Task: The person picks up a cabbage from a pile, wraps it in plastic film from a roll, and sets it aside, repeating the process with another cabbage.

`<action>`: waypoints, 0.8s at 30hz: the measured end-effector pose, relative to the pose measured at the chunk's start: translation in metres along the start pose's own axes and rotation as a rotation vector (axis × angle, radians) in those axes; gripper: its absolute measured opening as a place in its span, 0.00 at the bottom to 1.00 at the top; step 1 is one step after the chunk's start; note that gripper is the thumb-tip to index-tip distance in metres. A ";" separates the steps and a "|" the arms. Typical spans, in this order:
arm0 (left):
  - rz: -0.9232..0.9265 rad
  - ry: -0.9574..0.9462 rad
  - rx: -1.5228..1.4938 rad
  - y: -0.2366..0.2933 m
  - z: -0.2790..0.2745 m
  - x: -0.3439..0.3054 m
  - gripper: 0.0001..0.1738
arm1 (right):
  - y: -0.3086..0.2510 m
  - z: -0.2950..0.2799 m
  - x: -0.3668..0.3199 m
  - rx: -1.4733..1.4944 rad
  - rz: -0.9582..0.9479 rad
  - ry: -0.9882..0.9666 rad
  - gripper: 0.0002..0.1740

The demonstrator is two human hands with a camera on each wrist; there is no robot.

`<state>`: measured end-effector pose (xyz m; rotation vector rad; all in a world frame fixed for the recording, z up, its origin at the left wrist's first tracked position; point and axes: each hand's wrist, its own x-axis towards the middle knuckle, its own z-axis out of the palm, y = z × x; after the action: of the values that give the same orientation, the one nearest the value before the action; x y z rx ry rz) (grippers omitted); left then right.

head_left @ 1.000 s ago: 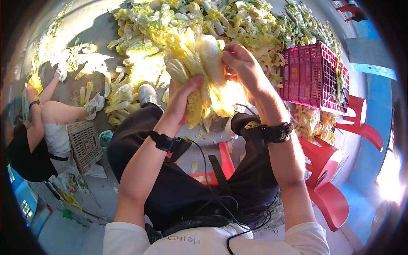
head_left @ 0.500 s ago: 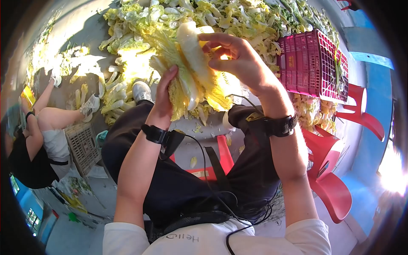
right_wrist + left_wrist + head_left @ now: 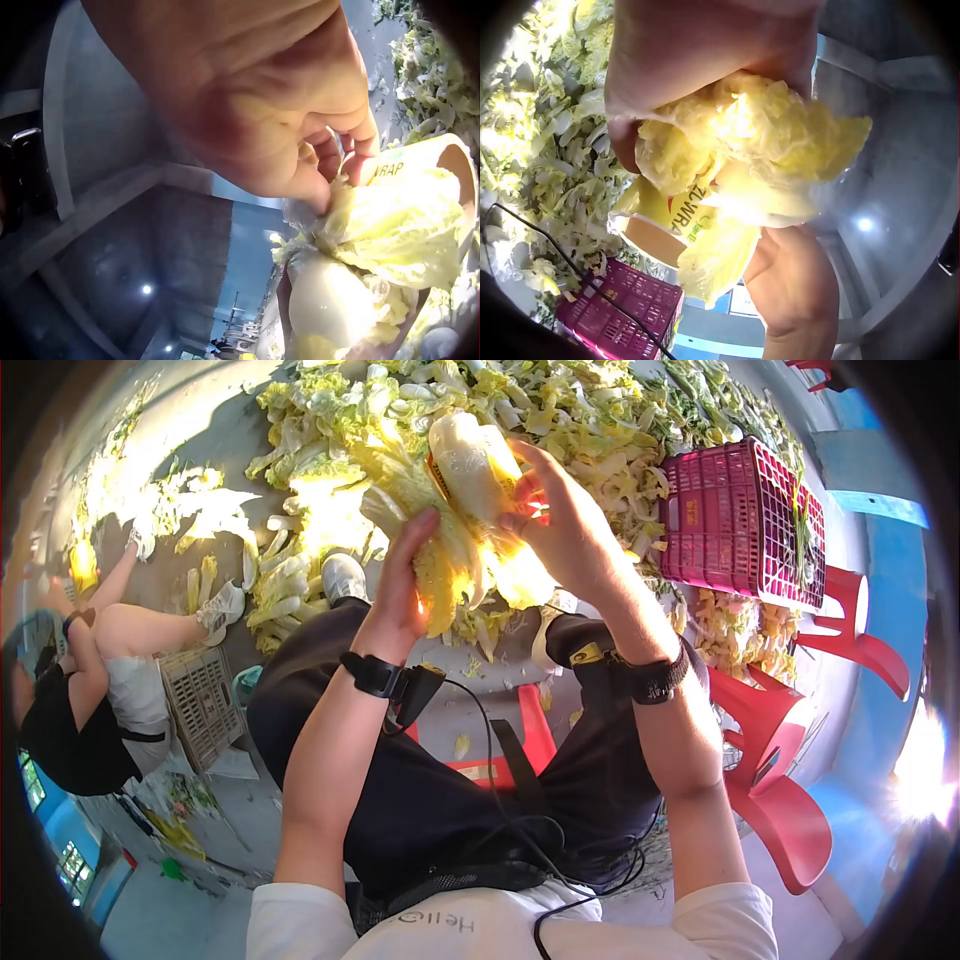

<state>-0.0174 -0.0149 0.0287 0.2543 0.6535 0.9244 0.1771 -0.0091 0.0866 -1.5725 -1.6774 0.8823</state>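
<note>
A napa cabbage (image 3: 465, 455) with a thick white base and loose yellow-green leaves is held up before the knees. My left hand (image 3: 400, 575) grips its leafy side, thumb on top and the other fingers mostly hidden beneath. On the opposite side is my right hand (image 3: 570, 525), fingers bent at the cabbage's edge. The right wrist view shows its thumb and fingertips pinching crinkled clear cling film (image 3: 300, 215) beside a leaf. Close behind the cabbage appears a cling film roll (image 3: 686, 214) with a yellow printed label and brown cardboard core.
Cabbage leaves lie in a big heap (image 3: 340, 445) on the floor ahead. To the right are a magenta plastic crate (image 3: 705, 520) and red chairs (image 3: 780, 830). Another person (image 3: 80, 710) sits at left beside a grey crate (image 3: 205, 695). A black cable (image 3: 490, 740) hangs between the arms.
The right hand has drawn away from the cabbage's edge, spread its fingers, then closed in again. The cabbage moved left and back a little right, and its white base has turned.
</note>
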 end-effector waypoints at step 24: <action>-0.003 0.179 0.085 0.033 0.003 -0.028 0.22 | -0.026 0.022 -0.006 -0.165 -0.131 -0.022 0.17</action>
<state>-0.0492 -0.0176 0.0583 0.2481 0.8597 0.9240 0.1449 -0.0174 0.0958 -1.5437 -1.8861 0.7128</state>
